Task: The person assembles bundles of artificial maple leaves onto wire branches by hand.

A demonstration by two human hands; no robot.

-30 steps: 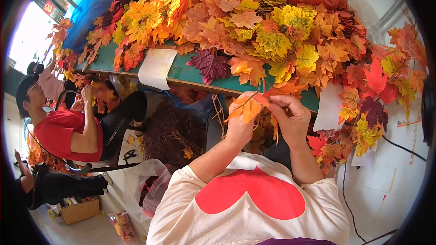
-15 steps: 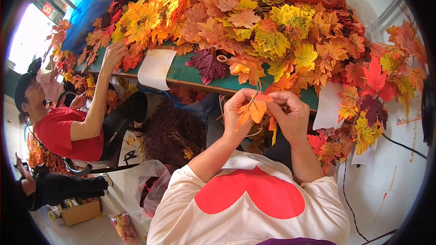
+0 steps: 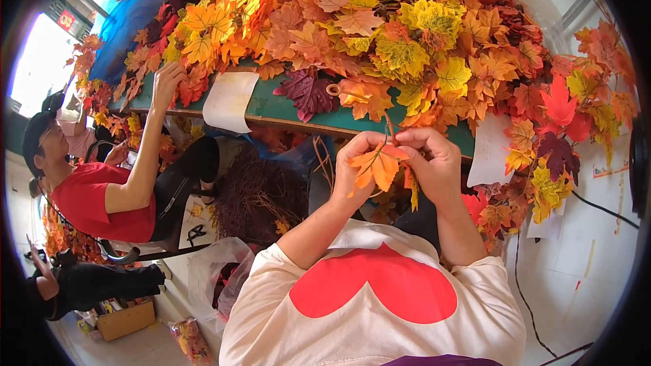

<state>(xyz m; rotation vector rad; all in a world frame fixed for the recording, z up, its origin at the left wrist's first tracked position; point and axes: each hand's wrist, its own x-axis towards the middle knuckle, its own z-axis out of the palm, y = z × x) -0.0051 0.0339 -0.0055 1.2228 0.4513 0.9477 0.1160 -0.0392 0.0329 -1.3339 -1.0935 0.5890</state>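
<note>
Heaped maple-shaped leaves (image 3: 380, 34) cover much of a green bench (image 3: 271, 108); a purple leaf (image 3: 305, 93) and paper sheet (image 3: 229, 103) overhang its edge. Dark twigs (image 3: 254, 193) lie below; a person in red (image 3: 102, 200) sits left. Before the bench, the left hand (image 3: 358, 168) and right hand (image 3: 436, 164) pinch an orange leaf sprig (image 3: 374, 167). Fingers partly hide its stem; its lower end is hard to make out.

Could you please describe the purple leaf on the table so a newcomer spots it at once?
Find the green table beneath the big leaf heap, then the white sheet hanging over its edge, left of the person's left hand. Between that sheet and the hand, near the edge, lies the purple leaf, darker than the orange leaves beside it.
</note>
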